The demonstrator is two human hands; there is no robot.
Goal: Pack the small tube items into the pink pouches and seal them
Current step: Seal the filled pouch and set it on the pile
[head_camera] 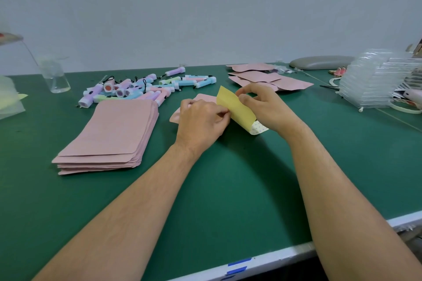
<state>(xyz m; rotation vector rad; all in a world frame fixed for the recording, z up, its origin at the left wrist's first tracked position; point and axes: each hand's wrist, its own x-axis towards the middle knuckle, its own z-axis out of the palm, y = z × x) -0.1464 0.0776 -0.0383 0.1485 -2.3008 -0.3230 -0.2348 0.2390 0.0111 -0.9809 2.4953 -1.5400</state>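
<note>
Green matting covers the table (228, 189), which runs back to a pale grey wall (205, 7). At far left stands a clear flask (56, 77); what it holds I cannot tell. At far right is a stack of clear plastic trays (370, 80), their contents too blurred to read.

The small tubes (141, 89) lie loose in a heap at back left, in pastel lilac, blue, green and pink with white ends, some with black cords. Just in front of them sits a neat stack of flat pink pouches (107, 134) with rounded corners. More pink pouches lie spread at back right (262, 77), looking puffier.

In the middle, the left hand (201, 123) rests over a single pink pouch (175, 116) lying on the mat, its thumb and fingertips pinching the side edge of a yellow sheet (235, 107). The right hand (262, 102) pinches the same sheet near its top. The sheet curls under at its lower end, showing a white dotted face.
</note>
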